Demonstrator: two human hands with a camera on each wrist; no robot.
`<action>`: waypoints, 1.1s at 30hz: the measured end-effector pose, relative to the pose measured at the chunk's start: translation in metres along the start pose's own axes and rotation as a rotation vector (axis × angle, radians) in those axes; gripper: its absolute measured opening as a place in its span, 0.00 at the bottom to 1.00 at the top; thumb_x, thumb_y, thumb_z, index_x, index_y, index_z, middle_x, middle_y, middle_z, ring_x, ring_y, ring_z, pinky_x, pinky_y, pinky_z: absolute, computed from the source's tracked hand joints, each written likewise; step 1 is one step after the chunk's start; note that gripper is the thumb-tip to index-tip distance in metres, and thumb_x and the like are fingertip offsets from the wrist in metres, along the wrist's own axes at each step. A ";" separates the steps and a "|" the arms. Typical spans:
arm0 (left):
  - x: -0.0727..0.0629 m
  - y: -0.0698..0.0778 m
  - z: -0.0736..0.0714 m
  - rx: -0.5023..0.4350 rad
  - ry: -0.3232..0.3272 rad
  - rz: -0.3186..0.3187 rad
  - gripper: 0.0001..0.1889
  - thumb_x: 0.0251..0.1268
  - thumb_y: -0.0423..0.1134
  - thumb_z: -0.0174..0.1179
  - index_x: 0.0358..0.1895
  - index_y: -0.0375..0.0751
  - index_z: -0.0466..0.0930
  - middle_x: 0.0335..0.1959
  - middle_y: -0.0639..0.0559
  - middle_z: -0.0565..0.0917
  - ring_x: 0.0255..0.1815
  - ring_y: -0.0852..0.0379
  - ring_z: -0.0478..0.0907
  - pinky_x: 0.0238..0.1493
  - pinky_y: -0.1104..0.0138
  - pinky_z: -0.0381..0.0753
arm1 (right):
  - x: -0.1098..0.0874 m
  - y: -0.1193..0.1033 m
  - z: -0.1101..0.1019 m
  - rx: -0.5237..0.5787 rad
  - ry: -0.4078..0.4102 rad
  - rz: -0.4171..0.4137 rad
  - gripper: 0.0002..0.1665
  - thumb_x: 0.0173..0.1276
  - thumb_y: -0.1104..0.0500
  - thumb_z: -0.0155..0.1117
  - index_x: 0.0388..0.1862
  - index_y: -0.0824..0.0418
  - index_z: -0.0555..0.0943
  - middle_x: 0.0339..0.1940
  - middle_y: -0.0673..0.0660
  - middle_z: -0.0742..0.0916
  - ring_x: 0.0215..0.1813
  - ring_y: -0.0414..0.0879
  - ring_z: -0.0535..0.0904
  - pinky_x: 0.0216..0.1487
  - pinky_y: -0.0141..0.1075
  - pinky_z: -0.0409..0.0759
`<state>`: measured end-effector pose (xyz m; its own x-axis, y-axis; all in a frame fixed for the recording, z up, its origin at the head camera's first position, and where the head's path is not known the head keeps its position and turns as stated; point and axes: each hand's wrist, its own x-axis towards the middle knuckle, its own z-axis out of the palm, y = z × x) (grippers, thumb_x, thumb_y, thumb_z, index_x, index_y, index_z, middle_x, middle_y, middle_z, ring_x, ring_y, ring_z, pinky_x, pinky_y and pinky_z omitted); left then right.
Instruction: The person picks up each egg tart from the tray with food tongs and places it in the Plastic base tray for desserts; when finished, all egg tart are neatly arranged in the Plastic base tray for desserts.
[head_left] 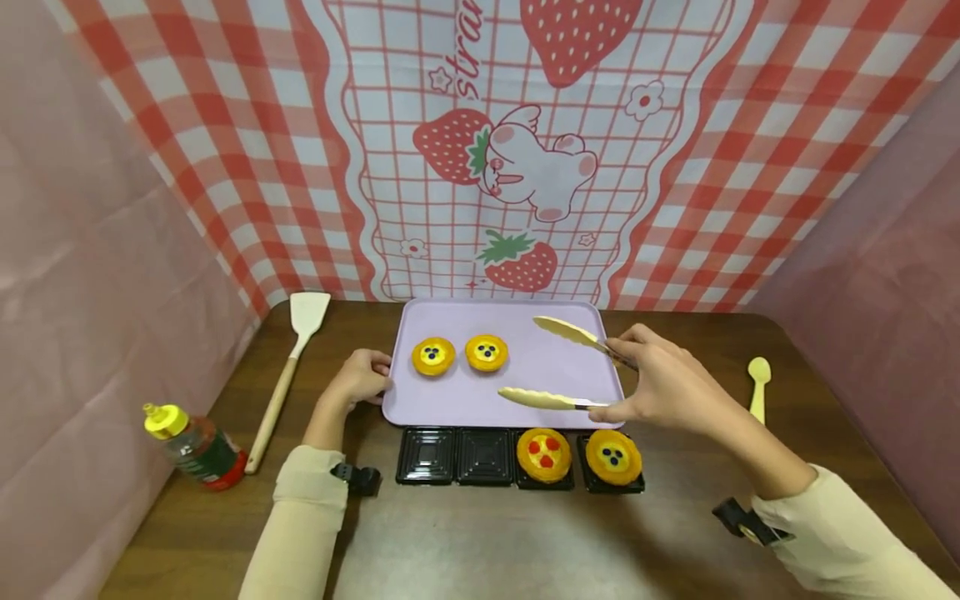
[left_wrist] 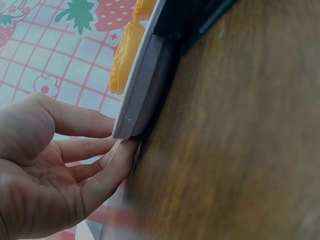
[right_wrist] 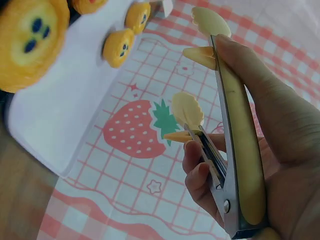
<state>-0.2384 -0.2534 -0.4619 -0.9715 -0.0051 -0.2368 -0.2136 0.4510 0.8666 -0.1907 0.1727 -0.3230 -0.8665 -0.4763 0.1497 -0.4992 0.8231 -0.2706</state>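
Observation:
My left hand [head_left: 358, 380] holds the left edge of the lilac tray [head_left: 555, 367]; in the left wrist view its fingertips [left_wrist: 127, 152] are right at the tray's corner. Two egg tarts with blue berries, one [head_left: 432, 357] left of the other [head_left: 487, 353], lie on the tray's left half. My right hand [head_left: 671, 383] grips a pair of tongs [head_left: 542, 399] over the tray's right side. The tongs' cream scalloped tips are spread wide, with nothing between them. In the right wrist view, thumb and fingers press on opposite arms of the tongs.
In front of the tray stands a row of black square holders [head_left: 426, 456]. The two right ones bear a red-topped tart [head_left: 543, 455] and a blue-berry tart [head_left: 613, 457]. At left are a spatula [head_left: 281, 396] and a squeeze bottle [head_left: 198, 450]; a yellow spoon [head_left: 759, 387] lies right.

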 end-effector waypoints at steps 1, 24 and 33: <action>0.001 0.000 0.001 0.001 -0.001 -0.001 0.25 0.53 0.21 0.58 0.58 0.19 0.70 0.37 0.40 0.73 0.31 0.51 0.76 0.27 0.60 0.87 | 0.006 0.000 0.000 0.003 0.002 0.003 0.64 0.35 0.25 0.78 0.63 0.67 0.79 0.44 0.55 0.78 0.35 0.47 0.71 0.30 0.37 0.70; 0.001 0.001 0.002 0.016 0.003 -0.008 0.26 0.53 0.21 0.59 0.59 0.19 0.69 0.38 0.39 0.73 0.33 0.50 0.75 0.27 0.59 0.87 | 0.098 0.003 0.060 0.073 -0.144 0.052 0.51 0.38 0.33 0.82 0.55 0.66 0.84 0.39 0.57 0.80 0.37 0.49 0.71 0.33 0.38 0.71; 0.002 0.000 0.004 -0.013 0.012 0.016 0.26 0.49 0.20 0.57 0.57 0.18 0.71 0.35 0.40 0.73 0.29 0.52 0.75 0.24 0.60 0.86 | 0.101 0.003 0.076 0.088 -0.191 0.071 0.38 0.41 0.38 0.83 0.43 0.63 0.86 0.29 0.54 0.76 0.32 0.47 0.68 0.30 0.38 0.64</action>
<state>-0.2403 -0.2502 -0.4640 -0.9761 -0.0089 -0.2171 -0.1989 0.4391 0.8761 -0.2789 0.1037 -0.3811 -0.8785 -0.4747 -0.0534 -0.4270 0.8306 -0.3574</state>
